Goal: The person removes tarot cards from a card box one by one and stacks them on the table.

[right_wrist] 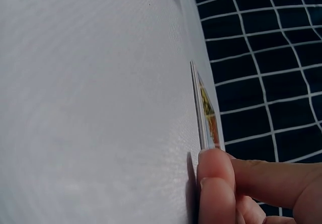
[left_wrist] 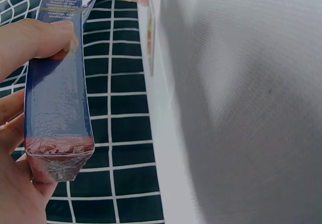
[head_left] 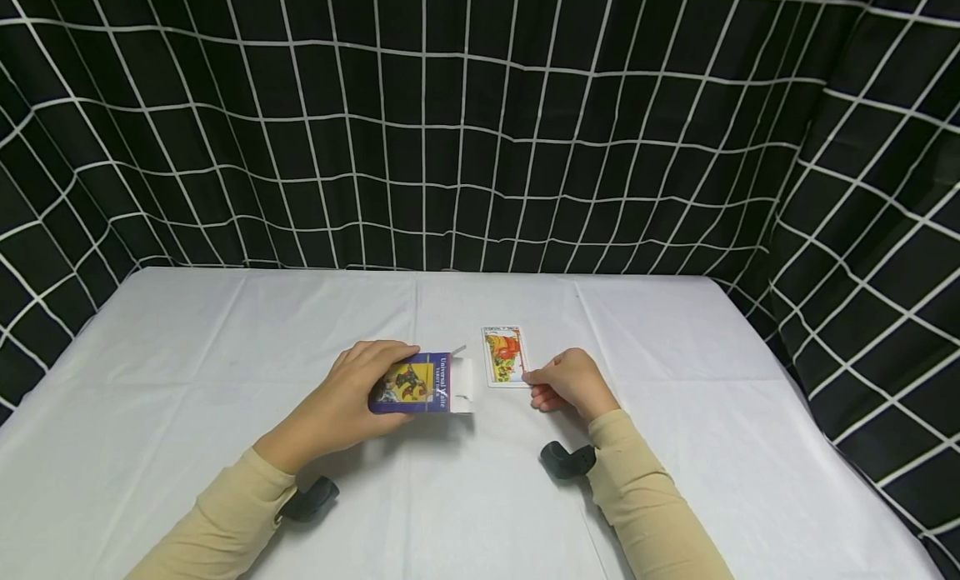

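In the head view my left hand grips a purple-blue tarot card box above the table, thumb and fingers on opposite sides. Its white flap stands open toward the right. The left wrist view shows the narrow printed side of the box, with the thumb pressed against it. My right hand pinches a tarot card by its lower right corner, picture side up. Seen edge-on in the right wrist view, the card looks like a few layers together. What the box holds is hidden.
A white cloth with fold creases covers the table. Black curtains with a white grid hang behind it and along the sides. A dark camera mount sits on each wrist, left and right.
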Tool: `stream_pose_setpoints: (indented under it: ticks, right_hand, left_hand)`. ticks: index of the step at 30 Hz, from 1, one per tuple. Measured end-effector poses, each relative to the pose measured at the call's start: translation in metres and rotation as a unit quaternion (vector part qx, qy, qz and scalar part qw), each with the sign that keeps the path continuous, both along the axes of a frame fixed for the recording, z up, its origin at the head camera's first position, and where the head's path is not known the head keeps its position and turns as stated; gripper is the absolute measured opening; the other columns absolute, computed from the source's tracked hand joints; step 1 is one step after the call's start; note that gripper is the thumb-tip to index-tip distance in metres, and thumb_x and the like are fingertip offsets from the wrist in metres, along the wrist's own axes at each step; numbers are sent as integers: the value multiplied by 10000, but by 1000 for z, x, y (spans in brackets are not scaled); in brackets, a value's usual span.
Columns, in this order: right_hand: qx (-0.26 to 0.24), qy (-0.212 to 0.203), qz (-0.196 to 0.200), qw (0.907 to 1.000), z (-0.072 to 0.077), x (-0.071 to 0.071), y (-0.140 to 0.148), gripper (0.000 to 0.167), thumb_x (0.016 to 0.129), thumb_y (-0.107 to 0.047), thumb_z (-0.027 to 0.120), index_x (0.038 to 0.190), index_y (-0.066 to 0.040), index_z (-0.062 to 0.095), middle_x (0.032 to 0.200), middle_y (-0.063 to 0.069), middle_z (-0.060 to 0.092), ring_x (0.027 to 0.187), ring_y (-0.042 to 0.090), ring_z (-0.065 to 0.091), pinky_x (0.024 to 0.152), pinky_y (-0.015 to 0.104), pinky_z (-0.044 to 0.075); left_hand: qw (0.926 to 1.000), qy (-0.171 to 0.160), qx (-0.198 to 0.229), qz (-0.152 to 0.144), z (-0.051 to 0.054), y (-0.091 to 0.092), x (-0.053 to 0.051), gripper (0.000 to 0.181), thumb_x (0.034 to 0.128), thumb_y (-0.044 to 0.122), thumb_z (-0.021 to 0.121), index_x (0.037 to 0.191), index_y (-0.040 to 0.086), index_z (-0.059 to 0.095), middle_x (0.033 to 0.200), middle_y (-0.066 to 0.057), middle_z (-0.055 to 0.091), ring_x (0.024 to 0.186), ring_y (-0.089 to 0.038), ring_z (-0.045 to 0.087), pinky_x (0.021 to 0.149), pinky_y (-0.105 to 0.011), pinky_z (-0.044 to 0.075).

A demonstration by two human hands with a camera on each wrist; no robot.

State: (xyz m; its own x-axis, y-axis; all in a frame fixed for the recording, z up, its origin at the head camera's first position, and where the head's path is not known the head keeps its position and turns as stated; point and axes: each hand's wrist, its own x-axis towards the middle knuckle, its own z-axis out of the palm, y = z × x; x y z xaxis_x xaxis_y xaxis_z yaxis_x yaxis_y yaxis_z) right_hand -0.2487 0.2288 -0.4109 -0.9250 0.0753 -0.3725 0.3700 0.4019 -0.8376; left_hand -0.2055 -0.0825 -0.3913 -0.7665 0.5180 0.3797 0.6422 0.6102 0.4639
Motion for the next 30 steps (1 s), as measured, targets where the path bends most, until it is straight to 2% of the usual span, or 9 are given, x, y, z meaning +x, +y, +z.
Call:
stream_pose_setpoints:
  ticks: [4, 8, 13, 17, 24, 30]
  right_hand:
    - [-109, 160, -42, 9998, 5, 2, 0, 170, 887, -80, 703, 798, 41, 626, 509, -1, 621, 430, 43, 599, 471, 192, 522]
    - [-51, 650, -226, 9976, 18, 6, -2, 195, 888, -99, 705, 901, 88, 654, 546, -10, 647, 474, 41, 609, 507, 190, 533]
    - [-145, 1287, -113, 9915, 38, 16, -14, 213, 879, -89, 712, 973, 101, 693, 733, 61, 734, 587, 44, 652, 605, 215, 573]
    - [-519, 1598, 83, 9857, 46, 24, -28, 213, 868, -70, 725, 987, 105, 702, 879, 143, 756, 643, 74, 682, 673, 258, 600]
    - [-981, 1726, 200, 9799, 55, 36, -47, 210, 844, -57, 747, 986, 95, 717, 871, 86, 735, 659, 109, 693, 695, 301, 611]
    - [-1077, 1622, 348, 9802, 57, 42, -58, 199, 830, -50, 755, 974, 84, 732, 907, 106, 737, 679, 111, 707, 707, 322, 614]
  left_hand:
    - [10000, 0, -6, -8, 0, 0, 0, 726, 753, 190, 853, 1393, 85, 527, 1367, -83, 584, 1257, -275, 506, 1076, -533, 379]
    - [10000, 6, 4, -9, -1, 0, -1, 728, 752, 188, 852, 1395, 84, 526, 1370, -85, 583, 1255, -273, 505, 1077, -532, 378]
    - [10000, 21, 12, -17, -1, 0, -1, 729, 751, 189, 854, 1394, 85, 526, 1369, -82, 582, 1254, -271, 505, 1073, -529, 380]
    - [10000, -6, 5, -16, 0, 0, 0, 731, 748, 189, 855, 1393, 84, 527, 1369, -82, 583, 1253, -272, 505, 1077, -531, 377]
    - [10000, 14, 8, -24, 0, 0, 1, 733, 746, 190, 858, 1392, 82, 528, 1366, -85, 584, 1260, -276, 505, 1079, -533, 377]
    - [10000, 26, 31, -48, 1, -1, 2, 742, 739, 201, 864, 1390, 81, 528, 1372, -89, 580, 1267, -283, 502, 1077, -535, 376]
